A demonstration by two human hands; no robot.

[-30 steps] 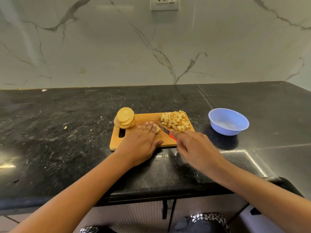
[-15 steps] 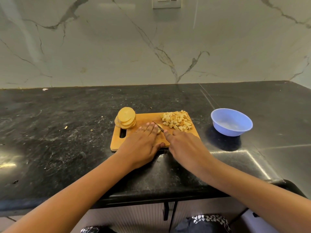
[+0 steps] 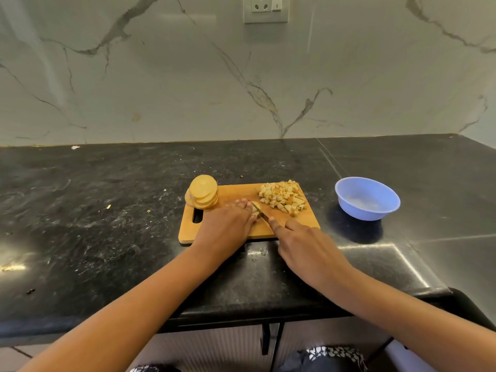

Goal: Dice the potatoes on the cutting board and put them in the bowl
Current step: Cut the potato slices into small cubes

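Observation:
A wooden cutting board (image 3: 233, 193) lies on the black counter. A stack of round potato slices (image 3: 202, 191) sits at its far left corner, and a heap of diced potato (image 3: 283, 197) covers its far right corner. My left hand (image 3: 228, 226) rests flat on a potato piece (image 3: 255, 209) in the board's middle, fingers straight. My right hand (image 3: 303, 242) grips a knife (image 3: 261, 212), index finger stretched along its back, and the blade is down in that piece beside my left fingertips. The handle is hidden in my palm. An empty blue bowl (image 3: 367, 197) stands to the right of the board.
The black stone counter (image 3: 107, 224) runs left and right, with small crumbs on it, and its front edge lies just below my wrists. A marble wall with a socket (image 3: 265, 8) stands behind. The bowl sits about a hand's width from the board.
My right hand has slid the knife forward and left, so the red handle no longer shows and the blade now cuts the piece under my left hand. The left hand stayed put.

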